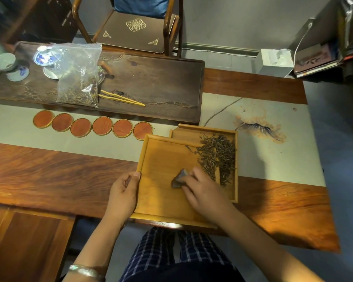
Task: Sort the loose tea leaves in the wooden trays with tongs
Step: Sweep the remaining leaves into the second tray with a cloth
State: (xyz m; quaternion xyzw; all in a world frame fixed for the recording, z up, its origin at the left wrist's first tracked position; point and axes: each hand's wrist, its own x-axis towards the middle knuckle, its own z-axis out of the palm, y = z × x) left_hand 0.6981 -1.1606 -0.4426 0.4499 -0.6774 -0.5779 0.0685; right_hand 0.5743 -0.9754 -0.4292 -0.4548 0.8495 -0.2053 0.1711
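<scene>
Two light wooden trays overlap on the table. The near tray (pixel 161 157) is tilted, its right side resting on the far tray (pixel 235 159). A pile of dark loose tea leaves (pixel 217 155) lies at the right, where the two trays meet. My left hand (pixel 123 192) grips the near tray's left rim. My right hand (pixel 204 190) presses a small grey cloth (pixel 178 178) onto the near tray's floor. The yellow tongs (pixel 120 98) lie untouched on the dark tea board (pixel 161 78), far from both hands.
A clear plastic bag of tea (pixel 79 76) and blue-and-white cups (pixel 43 58) stand on the tea board. Several round orange coasters (pixel 92 126) line the pale runner (pixel 273 159). A chair (pixel 135 31) stands behind, a tissue box (pixel 274 62) at the right.
</scene>
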